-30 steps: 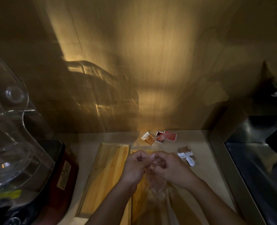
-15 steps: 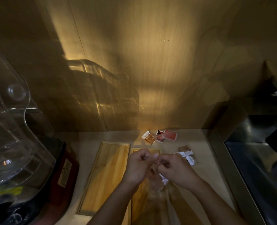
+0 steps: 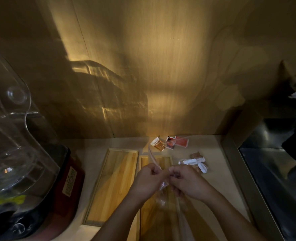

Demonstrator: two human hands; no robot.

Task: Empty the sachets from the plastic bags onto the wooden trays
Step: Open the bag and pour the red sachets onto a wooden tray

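Dim counter (image 3: 211, 185), two wooden trays (image 3: 114, 185) side by side.
I see my left hand (image 3: 146, 181) and right hand (image 3: 187, 182) pinching a clear plastic bag (image 3: 162, 186) (contents blurred) above them.

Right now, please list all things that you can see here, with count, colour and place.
wooden trays: two, light wood, side by side on the counter; the right one lies partly under the hands.
plastic bag: one, clear, held between both hands above the right tray.
sachets by the wall: several, orange, red and white, on the counter behind the trays.
sachets on the right: a few, brown and white, on the counter right of the trays.
blender: one, clear jar on a dark base, far left.
sink: one, dark metal, far right.
left hand: closed on the bag.
right hand: closed on the bag.
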